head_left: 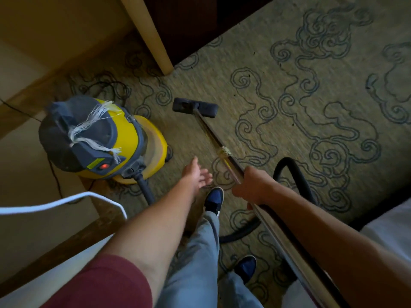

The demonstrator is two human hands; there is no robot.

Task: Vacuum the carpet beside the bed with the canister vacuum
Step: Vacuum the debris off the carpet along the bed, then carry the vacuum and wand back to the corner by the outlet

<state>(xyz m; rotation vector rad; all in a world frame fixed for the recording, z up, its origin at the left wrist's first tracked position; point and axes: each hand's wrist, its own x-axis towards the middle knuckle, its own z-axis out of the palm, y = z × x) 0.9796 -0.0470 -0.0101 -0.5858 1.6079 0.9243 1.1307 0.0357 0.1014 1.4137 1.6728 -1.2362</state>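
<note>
Right hand [251,187] grips the wand [213,134], left hand [198,174] hangs open beside it, floor head [195,107] flat on the patterned carpet [289,107], yellow canister vacuum [100,138] left.

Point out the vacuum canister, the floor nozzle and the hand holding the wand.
vacuum canister [124,132], head view, yellow body.
floor nozzle [195,107], head view, top of head.
right hand [251,185], head view, back of hand.
</note>
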